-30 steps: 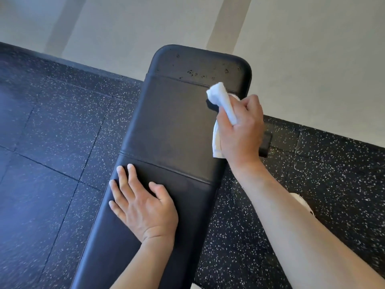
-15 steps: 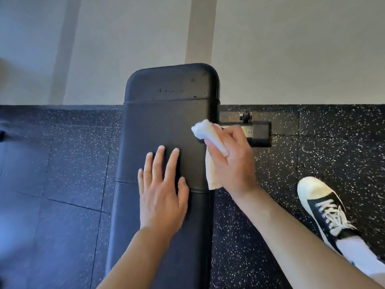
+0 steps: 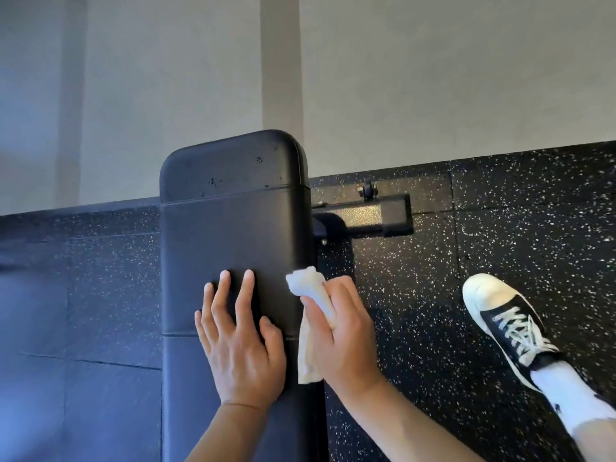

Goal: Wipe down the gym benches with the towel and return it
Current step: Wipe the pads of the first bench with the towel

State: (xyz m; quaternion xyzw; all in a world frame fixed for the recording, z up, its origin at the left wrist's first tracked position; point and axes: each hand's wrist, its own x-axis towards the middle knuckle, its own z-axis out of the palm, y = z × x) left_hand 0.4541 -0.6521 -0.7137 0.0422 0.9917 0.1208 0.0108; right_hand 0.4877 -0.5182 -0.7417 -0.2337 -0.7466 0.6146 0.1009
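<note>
White towel (image 3: 311,296), one bench (image 3: 233,235), two hands

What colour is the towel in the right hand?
White; the towel, gripped by the right hand, shows in the head view.

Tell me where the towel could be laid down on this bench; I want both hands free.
Free: the pad of the bench beyond the fingers of the left hand, up to its far end by the wall. Crowded: the pad's right edge, where the right hand holds the towel, and past it the frame's foot and shoe on the floor.
</note>
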